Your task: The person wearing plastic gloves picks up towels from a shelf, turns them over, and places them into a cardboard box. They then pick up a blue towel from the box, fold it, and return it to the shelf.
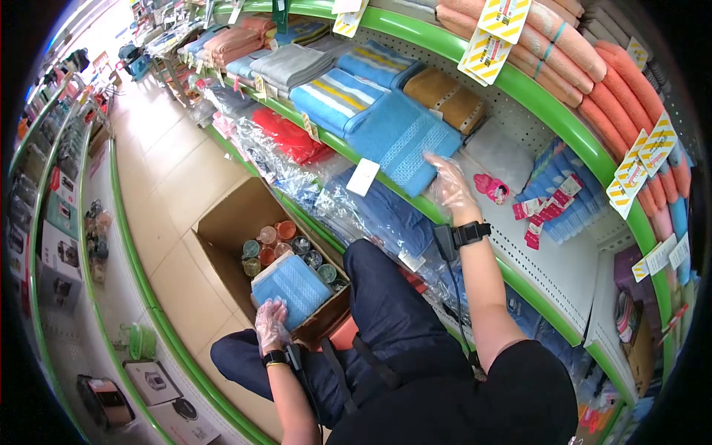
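Our left hand [271, 322] lies open on the boxed towel [293, 285] lower left, right hand [449, 185] open against the shelf towel [400, 137] upper centre; both look soft and light, best pinched at the fold.

Bare shelf [552, 271] beside packets [555, 194], past blue towel [400, 137]

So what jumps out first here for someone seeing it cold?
The right hand, gloved in clear plastic, lies against a folded blue terry towel on the green-edged shelf, which is stacked with striped towels and rolled orange towels. Below, the left hand touches a second folded blue towel atop an open brown cardboard box of small jars on the tiled floor.
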### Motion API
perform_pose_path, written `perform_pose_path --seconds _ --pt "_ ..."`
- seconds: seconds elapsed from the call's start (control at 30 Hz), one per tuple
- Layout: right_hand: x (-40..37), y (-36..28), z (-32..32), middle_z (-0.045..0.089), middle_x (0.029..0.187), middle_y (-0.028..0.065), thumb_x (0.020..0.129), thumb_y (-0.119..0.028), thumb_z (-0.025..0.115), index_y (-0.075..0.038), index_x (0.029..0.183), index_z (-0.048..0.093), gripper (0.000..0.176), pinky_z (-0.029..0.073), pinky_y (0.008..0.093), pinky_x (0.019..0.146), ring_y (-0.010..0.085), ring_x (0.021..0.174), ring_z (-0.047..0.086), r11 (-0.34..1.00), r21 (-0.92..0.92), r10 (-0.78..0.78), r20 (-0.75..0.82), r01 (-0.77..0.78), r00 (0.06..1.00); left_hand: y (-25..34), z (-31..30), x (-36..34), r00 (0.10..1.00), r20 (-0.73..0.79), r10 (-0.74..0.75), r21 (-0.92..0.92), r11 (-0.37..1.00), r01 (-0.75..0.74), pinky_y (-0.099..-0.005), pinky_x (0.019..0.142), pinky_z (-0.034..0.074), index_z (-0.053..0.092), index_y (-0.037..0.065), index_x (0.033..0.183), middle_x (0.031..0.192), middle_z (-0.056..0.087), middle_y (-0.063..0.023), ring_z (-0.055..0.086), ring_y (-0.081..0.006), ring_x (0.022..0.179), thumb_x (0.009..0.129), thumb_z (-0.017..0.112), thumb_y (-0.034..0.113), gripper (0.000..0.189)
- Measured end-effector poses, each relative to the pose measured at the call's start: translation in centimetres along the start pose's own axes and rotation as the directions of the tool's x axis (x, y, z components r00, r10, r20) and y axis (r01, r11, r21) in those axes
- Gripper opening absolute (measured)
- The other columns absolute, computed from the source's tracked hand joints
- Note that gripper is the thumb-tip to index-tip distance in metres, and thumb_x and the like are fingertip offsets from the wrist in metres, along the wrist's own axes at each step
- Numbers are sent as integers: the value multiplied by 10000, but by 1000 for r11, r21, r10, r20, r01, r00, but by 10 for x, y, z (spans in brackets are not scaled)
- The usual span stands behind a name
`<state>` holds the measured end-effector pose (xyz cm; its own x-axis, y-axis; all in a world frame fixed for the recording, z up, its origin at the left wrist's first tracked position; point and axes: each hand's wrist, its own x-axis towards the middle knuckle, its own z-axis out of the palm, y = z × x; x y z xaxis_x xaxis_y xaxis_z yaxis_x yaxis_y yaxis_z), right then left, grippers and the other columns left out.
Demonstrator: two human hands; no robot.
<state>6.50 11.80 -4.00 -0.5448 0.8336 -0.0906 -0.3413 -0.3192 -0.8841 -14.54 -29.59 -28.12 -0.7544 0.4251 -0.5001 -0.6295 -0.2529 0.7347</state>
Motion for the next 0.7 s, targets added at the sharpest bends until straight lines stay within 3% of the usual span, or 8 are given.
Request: perform_pose_path --seconds 0.07,0.13,0.23,0.3,0.43,0.5,0.6,0.7 --pt "12 9 -7 569 1057 104 804 -123 607 18 1081 525 322 450 352 883 206 974 555 995 -90 30 -149 -44 988 -1 -1 1 1000 -25 13 5 1000 -13 -308 696 513 513 33 1028 935 612 -130 618 -272 831 838 592 234 287" --pt "11 8 -8 556 1064 97 794 -106 607 27 1081 513 330 435 351 891 216 998 534 996 -48 64 -139 -71 988 -3 -5 4 999 -36 23 79 997 -20 -305 690 513 515 38 1025 930 616 -127 623 -260 817 837 593 225 277" --pt "-2 2 4 559 1017 116 750 -78 641 31 1113 467 417 471 315 737 216 878 556 990 -134 28 -180 -53 983 -4 -7 4 999 1 35 51 998 -35 -300 680 514 516 41 1021 920 618 -121 626 -248 801 837 593 225 271" --pt "-8 -5 12 561 982 118 749 -52 626 13 1111 448 408 477 331 711 217 861 553 953 -303 -59 -193 -2 979 -3 -5 4 1000 -9 29 57 998 -29 -299 682 513 516 42 1020 917 619 -119 626 -245 799 838 593 224 269" --pt "9 12 6 548 907 89 757 -36 601 -27 1123 431 403 476 338 638 199 757 548 965 -174 -223 -162 194 961 -2 -2 -1 999 -30 28 40 999 -27 -292 670 517 518 43 1018 905 622 -121 630 -242 782 844 583 212 252" --pt "0 2 16 538 910 78 752 -72 595 -38 1184 411 470 427 286 578 155 724 512 848 -527 -242 -302 50 922 -1 -1 -1 999 -40 31 43 999 -29 -288 655 522 518 43 1016 896 624 -121 633 -242 769 845 580 202 242" --pt "16 15 -4 515 826 59 753 -39 580 -55 1196 388 483 405 270 490 130 616 473 896 -420 -251 -209 145 945 -1 1 -3 998 -46 44 29 999 -43 -285 625 532 518 40 1013 879 626 -124 636 -247 744 847 573 181 225" --pt "25 27 -8 501 735 32 771 -51 569 -58 1168 394 433 368 266 417 110 541 437 928 -273 -323 -259 251 911 -3 -3 3 998 -56 43 4 999 -42 -293 605 539 515 36 1010 862 625 -132 636 -258 734 844 570 153 211"
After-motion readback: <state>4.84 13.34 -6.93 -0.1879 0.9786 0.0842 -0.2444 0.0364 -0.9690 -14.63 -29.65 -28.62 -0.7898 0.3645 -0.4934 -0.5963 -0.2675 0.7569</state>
